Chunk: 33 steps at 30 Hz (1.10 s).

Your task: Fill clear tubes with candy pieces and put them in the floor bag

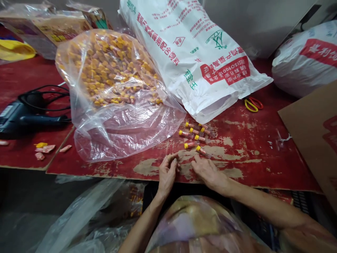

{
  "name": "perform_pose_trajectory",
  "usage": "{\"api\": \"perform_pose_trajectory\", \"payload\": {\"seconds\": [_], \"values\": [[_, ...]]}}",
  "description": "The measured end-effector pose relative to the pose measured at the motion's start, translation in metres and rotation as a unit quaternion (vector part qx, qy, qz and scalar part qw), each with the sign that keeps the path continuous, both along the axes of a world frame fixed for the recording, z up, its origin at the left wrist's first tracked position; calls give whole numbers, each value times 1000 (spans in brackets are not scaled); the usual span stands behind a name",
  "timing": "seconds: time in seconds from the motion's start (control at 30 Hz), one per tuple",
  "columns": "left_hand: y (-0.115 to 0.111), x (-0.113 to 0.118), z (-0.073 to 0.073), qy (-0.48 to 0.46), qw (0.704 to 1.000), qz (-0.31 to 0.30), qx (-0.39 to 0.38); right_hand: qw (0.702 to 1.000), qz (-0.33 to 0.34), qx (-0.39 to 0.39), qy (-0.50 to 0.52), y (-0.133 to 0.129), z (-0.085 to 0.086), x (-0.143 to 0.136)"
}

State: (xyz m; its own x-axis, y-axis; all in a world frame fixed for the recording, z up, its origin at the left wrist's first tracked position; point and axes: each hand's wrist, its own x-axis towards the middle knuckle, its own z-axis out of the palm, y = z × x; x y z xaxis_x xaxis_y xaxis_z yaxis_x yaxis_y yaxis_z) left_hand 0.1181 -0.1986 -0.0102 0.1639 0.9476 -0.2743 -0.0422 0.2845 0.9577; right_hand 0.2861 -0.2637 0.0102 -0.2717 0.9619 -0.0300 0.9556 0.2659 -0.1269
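Several small clear tubes with yellow caps and red-and-white labels (186, 134) lie loosely grouped on the worn red tabletop (252, 140). My left hand (168, 170) rests at the table's front edge with its fingers curled together; whether anything is between them is too small to tell. Just below the nearest tube (203, 151), my right hand (206, 168) has its fingers bent down toward the table, their tips partly hidden. Behind my left hand spreads a large clear plastic bag (110, 70) full of yellow-capped pieces.
A white printed sack (189, 59) lies behind the tubes, with yellow-and-red scissors (253, 104) beside it. At the left are a heat gun (31, 116) and small pink pieces (47, 149). A cardboard flap (313, 130) and another white sack (306, 58) stand right.
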Motion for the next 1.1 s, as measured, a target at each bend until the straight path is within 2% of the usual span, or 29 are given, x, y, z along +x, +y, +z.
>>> {"api": "perform_pose_trajectory", "payload": {"seconds": [0.1, 0.17, 0.23, 0.33, 0.43, 0.47, 0.53, 0.6, 0.63, 0.73, 0.8, 0.97, 1.1], "values": [[1, 2, -1, -13, 1000, 7, -17, 999, -16, -36, -28, 13, 0, 0], [-1, 3, 0, -48, 997, 23, -48, 1000, -16, -16, 18, 17, -4, -1], [-6, 4, 3, -121, 987, 46, -100, 992, -16, 43, 119, 17, -10, -8], [-15, 8, 11, -243, 949, 45, -194, 958, -26, 152, 244, 10, -14, -30], [-20, 12, 16, -294, 924, 49, -241, 955, -25, 179, 236, 3, -6, -41], [-19, 12, 17, -299, 920, 60, -247, 959, -40, 180, 216, 2, -2, -38], [-17, 12, 15, -301, 916, 71, -257, 965, -114, 179, 156, 4, 2, -21], [-14, 11, 12, -297, 916, 62, -263, 963, -196, 164, 87, 7, 0, 2], [-13, 11, 11, -295, 917, 51, -264, 963, -214, 147, 66, 9, -2, 13], [-14, 12, 11, -292, 916, 21, -274, 975, -175, 98, 91, 12, -8, 35], [-15, 13, 13, -284, 917, 4, -281, 981, -141, 68, 117, 14, -6, 39], [-14, 15, 16, -255, 925, -28, -281, 989, -135, -54, -1, 24, 12, 34], [-11, 16, 16, -244, 926, -19, -287, 990, -111, -81, -4, 34, 8, 25]]}}
